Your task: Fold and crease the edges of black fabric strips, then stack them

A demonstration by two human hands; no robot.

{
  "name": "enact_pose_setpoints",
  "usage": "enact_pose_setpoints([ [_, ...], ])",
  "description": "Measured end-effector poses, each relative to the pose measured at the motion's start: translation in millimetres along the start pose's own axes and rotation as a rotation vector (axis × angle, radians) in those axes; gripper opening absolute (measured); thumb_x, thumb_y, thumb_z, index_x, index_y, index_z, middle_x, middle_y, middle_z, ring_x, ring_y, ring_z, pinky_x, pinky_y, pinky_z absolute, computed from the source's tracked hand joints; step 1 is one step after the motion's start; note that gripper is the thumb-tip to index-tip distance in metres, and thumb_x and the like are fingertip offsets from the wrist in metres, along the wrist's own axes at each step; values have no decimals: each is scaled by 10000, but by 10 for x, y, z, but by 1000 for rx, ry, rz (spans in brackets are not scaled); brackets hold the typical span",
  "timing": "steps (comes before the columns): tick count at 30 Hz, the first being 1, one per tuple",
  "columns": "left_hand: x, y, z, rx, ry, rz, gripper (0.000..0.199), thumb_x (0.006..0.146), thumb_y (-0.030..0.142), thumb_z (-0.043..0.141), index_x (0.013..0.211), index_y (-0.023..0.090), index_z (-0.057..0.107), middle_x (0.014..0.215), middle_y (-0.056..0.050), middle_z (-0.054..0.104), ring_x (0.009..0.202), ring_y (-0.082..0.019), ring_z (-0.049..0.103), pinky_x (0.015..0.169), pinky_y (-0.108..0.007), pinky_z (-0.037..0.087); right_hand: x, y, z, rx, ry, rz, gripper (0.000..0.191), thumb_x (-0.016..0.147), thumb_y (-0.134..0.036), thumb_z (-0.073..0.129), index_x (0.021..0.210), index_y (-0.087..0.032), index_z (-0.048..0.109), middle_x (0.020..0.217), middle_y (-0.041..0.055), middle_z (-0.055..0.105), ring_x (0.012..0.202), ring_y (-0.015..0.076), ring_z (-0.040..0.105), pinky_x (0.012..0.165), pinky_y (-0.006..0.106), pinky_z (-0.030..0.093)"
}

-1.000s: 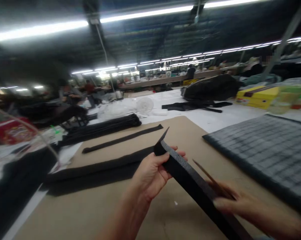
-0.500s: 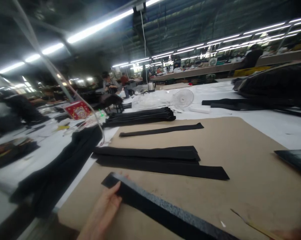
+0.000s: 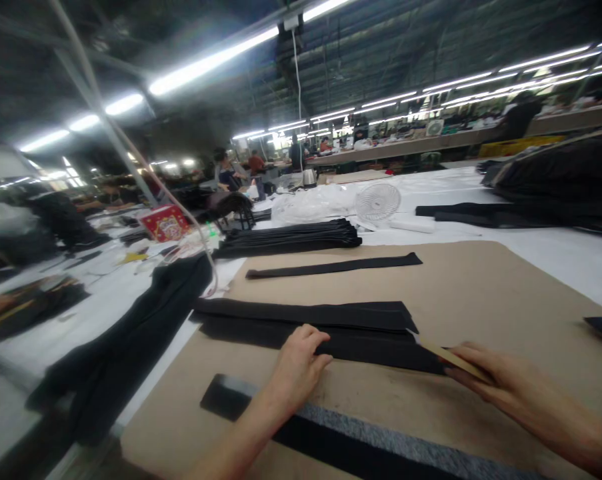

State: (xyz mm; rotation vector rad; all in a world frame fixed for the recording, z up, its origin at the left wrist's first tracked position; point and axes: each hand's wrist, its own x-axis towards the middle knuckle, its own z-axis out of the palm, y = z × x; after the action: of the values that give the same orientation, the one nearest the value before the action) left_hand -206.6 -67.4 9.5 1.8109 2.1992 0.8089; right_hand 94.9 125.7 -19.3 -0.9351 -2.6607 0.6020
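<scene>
Holding a slender tan tool [image 3: 451, 358], right fingers [image 3: 475, 352] curl.

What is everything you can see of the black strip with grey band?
This black strip looks like fabric, with a speckled grey band along its far side. It slants over the brown sheet and leaves the picture at the bottom. The left forearm hides part; whether they touch is unclear. Its left end is blurred.

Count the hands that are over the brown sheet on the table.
2: the left hand is over the black strips, and the right hand is at their right end, holding a thin tool. Neither is hidden.
</scene>
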Motion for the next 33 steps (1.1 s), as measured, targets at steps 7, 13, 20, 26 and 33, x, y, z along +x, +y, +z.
enact_pose_setpoints([
  [7, 410, 186, 416, 173, -165, 219, 84, 880, 222, 615, 952, 200, 652, 1007, -37, 627, 962, -219, 545, 848, -337, 462, 183, -173, 36, -73, -80, -50, 267, 915, -369, 497, 1153, -311, 603, 1179, 39, 565, 913, 241, 614, 802, 367, 475],
  [13, 364, 170, 409, 274, -174, 244, 104, 936, 188, 521, 970, 197, 619, 1028, -30, 619, 968, -194, 542, 850, -304, 471, 212, -164, -7, -205, -49, -128, 240, 922, -191, 404, 965, -270, 626, 1057, 16, 596, 800, 182, 614, 676, 294, 427],
  [20, 353, 217, 423, 370, -231, 382, 145, 912, 111, 505, 960, 184, 620, 1044, -50, 621, 963, -218, 560, 854, -349, 489, 305, 375, -231, -321, 105, 68, 337, 961, -457, 413, 1055, -220, 632, 1015, 97, 598, 784, 273, 611, 659, 385, 445],
  [26, 371, 184, 511, 382, -213, 362, 214, 905, 34, 438, 908, 153, 616, 998, -70, 632, 934, -220, 572, 834, -355, 490, 173, 63, -155, -294, 143, -148, 288, 948, -393, 491, 1187, -291, 616, 1243, 86, 553, 1134, 304, 499, 945, 488, 363],
  [33, 399, 226, 467, 277, -155, 271, 173, 948, 137, 436, 910, 195, 595, 941, -26, 628, 898, -179, 566, 822, -294, 473, 320, -517, 222, -303, -9, -440, 171, 917, -109, 508, 961, -212, 637, 956, 47, 601, 861, 217, 549, 747, 349, 408],
])
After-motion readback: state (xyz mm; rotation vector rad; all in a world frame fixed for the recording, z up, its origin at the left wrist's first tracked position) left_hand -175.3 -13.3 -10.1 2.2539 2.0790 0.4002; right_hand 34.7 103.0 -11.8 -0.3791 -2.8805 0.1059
